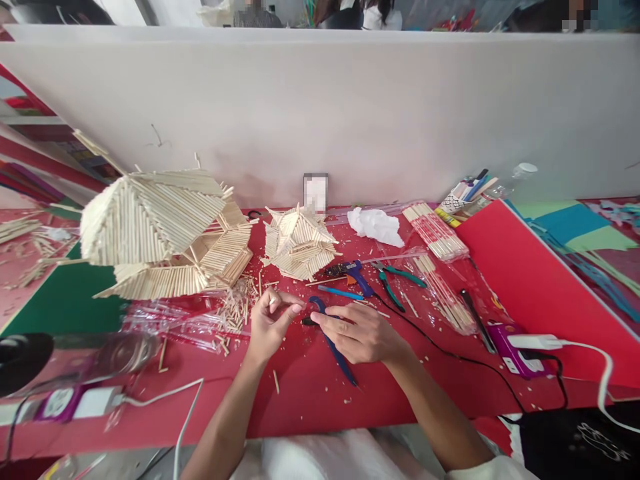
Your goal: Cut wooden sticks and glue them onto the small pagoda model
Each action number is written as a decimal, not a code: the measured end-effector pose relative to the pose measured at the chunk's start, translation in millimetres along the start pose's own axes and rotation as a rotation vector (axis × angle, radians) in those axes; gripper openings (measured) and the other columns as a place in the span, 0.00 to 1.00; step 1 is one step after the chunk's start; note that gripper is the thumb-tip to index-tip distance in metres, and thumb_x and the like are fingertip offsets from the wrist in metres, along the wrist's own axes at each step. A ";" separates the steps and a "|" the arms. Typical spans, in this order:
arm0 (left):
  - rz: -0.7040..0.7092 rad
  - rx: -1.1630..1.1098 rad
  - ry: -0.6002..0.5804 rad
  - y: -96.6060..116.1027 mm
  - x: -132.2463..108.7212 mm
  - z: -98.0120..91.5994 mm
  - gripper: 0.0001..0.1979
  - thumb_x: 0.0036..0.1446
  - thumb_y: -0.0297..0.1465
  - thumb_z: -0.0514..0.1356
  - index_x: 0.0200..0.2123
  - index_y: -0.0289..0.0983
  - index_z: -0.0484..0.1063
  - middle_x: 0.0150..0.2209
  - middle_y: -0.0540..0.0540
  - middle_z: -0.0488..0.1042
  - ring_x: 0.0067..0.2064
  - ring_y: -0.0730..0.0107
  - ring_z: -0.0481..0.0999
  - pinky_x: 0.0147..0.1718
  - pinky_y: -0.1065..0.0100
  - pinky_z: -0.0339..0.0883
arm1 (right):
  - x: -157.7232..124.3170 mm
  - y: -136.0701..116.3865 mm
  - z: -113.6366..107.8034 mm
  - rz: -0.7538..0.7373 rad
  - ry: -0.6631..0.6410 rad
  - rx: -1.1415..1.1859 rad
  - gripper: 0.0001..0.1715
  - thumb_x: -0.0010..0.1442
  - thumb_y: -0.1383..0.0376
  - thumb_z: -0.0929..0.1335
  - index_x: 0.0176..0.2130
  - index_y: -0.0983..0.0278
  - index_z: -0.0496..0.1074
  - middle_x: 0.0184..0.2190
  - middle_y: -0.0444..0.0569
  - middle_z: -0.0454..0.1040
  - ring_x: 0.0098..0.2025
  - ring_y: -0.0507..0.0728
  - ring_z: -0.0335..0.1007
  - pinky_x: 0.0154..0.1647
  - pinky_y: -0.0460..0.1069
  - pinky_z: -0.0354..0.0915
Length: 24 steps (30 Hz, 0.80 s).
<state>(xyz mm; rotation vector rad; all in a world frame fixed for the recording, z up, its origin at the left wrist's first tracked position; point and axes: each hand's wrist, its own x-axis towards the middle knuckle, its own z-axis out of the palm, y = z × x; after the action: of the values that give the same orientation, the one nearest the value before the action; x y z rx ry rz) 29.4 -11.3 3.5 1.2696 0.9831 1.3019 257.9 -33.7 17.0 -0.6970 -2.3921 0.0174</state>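
My left hand (273,323) is closed in a pinch above the red table, with a small pale bit showing at its curled fingers. Facing it, my right hand (357,331) also has its fingertips pressed together; whatever they hold is too small to make out. Beneath the right hand lies a blue-handled tool (340,360), partly covered. Just beyond are a blue glue gun (355,272), a blue pen (341,292) and green-handled pliers (393,283). A small model of wooden sticks (300,243) stands behind my hands, and a larger stick-built model (155,220) stands to the left.
Cut stick pieces (237,310) lie heaped left of my hands. Bundled sticks (435,230), crumpled white tissue (375,227) and a purple power strip (517,350) are on the right. A black cord (450,353) crosses the table. A white partition (320,107) rises behind; people are beyond.
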 end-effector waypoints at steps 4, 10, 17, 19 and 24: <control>-0.067 -0.033 -0.123 5.1 -0.4 -2.3 0.29 0.57 0.45 0.70 0.27 0.42 0.50 0.29 0.46 0.82 0.32 0.63 0.82 0.33 0.64 0.75 | 7.6 -4.2 -9.4 -0.048 0.070 0.011 0.21 0.65 0.75 0.68 0.53 0.56 0.78 0.50 0.46 0.84 0.51 0.60 0.80 0.41 0.54 0.78; -0.100 -0.002 -0.262 6.1 -6.2 -0.8 0.34 0.54 0.50 0.71 0.25 0.43 0.47 0.25 0.48 0.79 0.27 0.65 0.79 0.28 0.65 0.73 | 14.2 -4.6 -16.7 -0.049 0.004 0.052 0.23 0.66 0.74 0.68 0.54 0.52 0.78 0.55 0.42 0.81 0.53 0.60 0.78 0.44 0.56 0.78; -0.063 -0.048 -0.254 0.7 -11.1 -0.2 0.33 0.54 0.47 0.73 0.25 0.42 0.48 0.25 0.47 0.80 0.26 0.67 0.78 0.27 0.68 0.72 | 16.9 -3.2 -16.3 -0.113 -0.002 0.010 0.27 0.66 0.74 0.68 0.61 0.57 0.73 0.55 0.44 0.81 0.50 0.60 0.78 0.40 0.56 0.77; -0.062 -0.032 -0.247 1.3 -11.2 -0.3 0.34 0.54 0.48 0.72 0.25 0.42 0.48 0.25 0.47 0.79 0.26 0.67 0.78 0.27 0.67 0.72 | 16.6 -2.9 -15.5 -0.084 -0.019 0.044 0.29 0.66 0.74 0.67 0.63 0.54 0.72 0.55 0.43 0.81 0.51 0.60 0.77 0.41 0.55 0.77; -0.037 0.009 -0.242 6.2 -8.8 -0.8 0.33 0.55 0.48 0.71 0.24 0.42 0.48 0.24 0.48 0.79 0.25 0.68 0.76 0.25 0.68 0.68 | 16.9 -2.4 -15.2 -0.039 -0.049 0.108 0.27 0.66 0.74 0.68 0.60 0.51 0.74 0.56 0.42 0.80 0.50 0.59 0.77 0.43 0.55 0.77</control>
<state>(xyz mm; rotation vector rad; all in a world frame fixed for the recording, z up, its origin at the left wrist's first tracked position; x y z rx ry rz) 27.1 -20.8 8.2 1.3728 0.8373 1.0865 254.6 -30.0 39.3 -0.6056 -2.4307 0.1477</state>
